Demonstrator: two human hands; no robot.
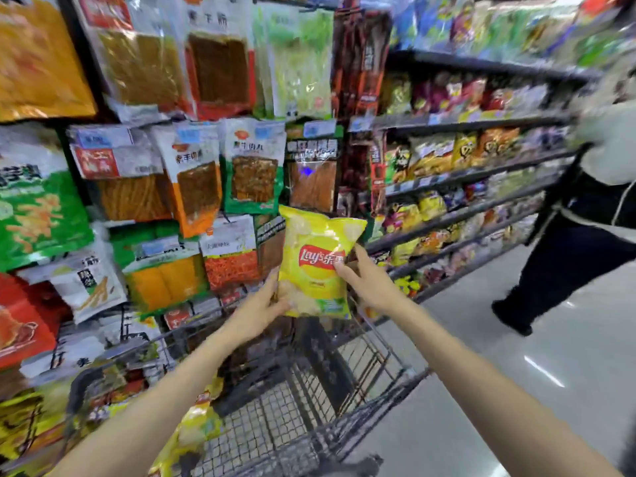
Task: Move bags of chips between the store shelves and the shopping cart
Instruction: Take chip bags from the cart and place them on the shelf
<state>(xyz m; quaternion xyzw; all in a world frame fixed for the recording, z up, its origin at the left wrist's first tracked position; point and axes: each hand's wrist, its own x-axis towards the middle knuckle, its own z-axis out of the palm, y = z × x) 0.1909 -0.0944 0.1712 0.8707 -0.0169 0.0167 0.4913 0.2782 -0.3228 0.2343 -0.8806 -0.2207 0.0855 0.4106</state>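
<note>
A yellow bag of Lay's chips [315, 261] is held upright above the far end of the wire shopping cart [385, 387]. My left hand [263, 308] grips its lower left corner. My right hand [366, 280] holds its right edge, thumb on the front by the logo. Another yellow chip bag [198, 423] lies in the cart near my left forearm, partly hidden. The chip shelves [464, 173] run along the aisle behind and to the right of the bag.
Hanging snack packets [192, 173] fill the rack on the left, close to the cart. A person in dark trousers [568, 256] walks in the aisle at right. Grey floor [516, 390] lies to the right of the cart.
</note>
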